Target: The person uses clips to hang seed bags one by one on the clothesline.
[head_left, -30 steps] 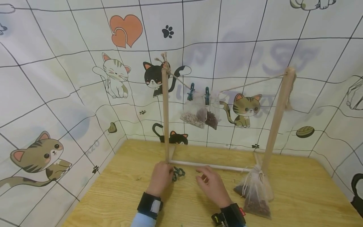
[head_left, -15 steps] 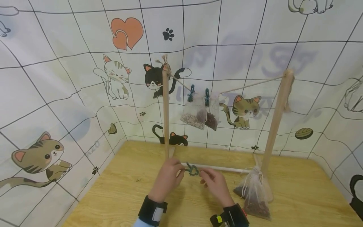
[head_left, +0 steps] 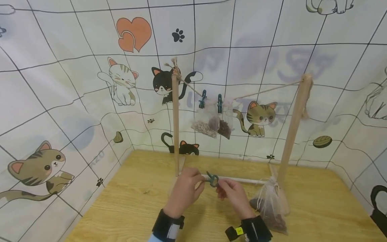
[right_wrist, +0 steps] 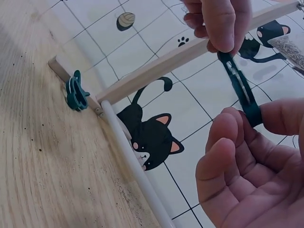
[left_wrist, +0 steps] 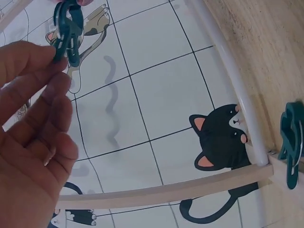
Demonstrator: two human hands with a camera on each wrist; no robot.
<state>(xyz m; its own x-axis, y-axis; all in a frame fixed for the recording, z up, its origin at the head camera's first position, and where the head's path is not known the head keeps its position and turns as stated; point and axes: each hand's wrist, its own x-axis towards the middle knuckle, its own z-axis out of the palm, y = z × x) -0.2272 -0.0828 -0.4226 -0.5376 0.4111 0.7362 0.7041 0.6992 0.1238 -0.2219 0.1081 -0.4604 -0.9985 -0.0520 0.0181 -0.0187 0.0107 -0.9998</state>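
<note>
Moved rightward since earlier: dark-green, looped plastic clip.
Left hand and right hand each pinch one end; a slipping pinch could let it drop.

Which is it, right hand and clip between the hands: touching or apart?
Touching: the right wrist view shows the right hand pinching one end of that clip.

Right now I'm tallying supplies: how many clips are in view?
4: a left clip and a right clip on the rope, a third clip between the left hand and right hand, and a fourth clip on the table by the stand. More may be hidden.
</note>
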